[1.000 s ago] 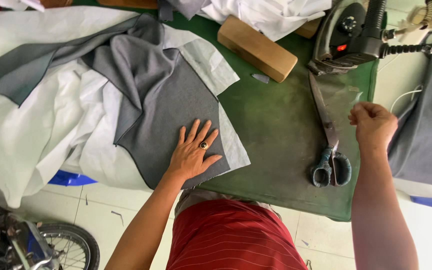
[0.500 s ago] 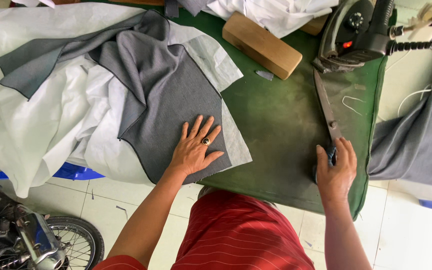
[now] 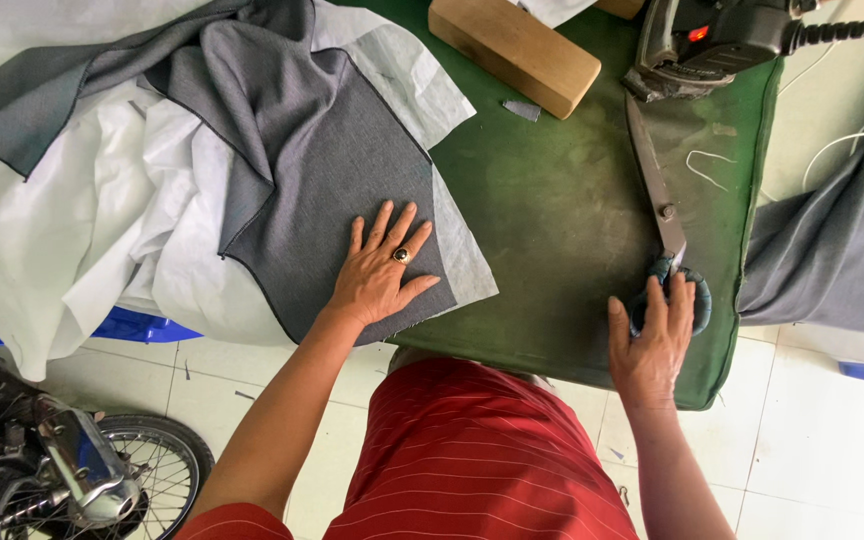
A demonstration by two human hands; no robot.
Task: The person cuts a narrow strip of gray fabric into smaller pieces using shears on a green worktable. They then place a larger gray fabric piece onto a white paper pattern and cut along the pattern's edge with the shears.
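Note:
My left hand (image 3: 377, 275) lies flat, fingers spread, on a piece of grey cloth (image 3: 322, 160) that rests on white lining fabric (image 3: 62, 200) over the green table (image 3: 542, 210). A ring sits on one finger. My right hand (image 3: 650, 340) rests on the wrapped handles of a large pair of scissors (image 3: 657, 195) lying near the table's right front corner, blades pointing away from me. The fingers cover the handles and curl over them.
A wooden block (image 3: 514, 52) lies at the table's far side. An iron (image 3: 712, 40) with a coiled cord stands at the far right. More grey cloth (image 3: 842, 250) hangs off the right. A motorbike wheel (image 3: 122, 470) is on the tiled floor at lower left.
My right hand came down from above the scissors to their handles and now lies on them. My left hand stayed pressed on the grey cloth.

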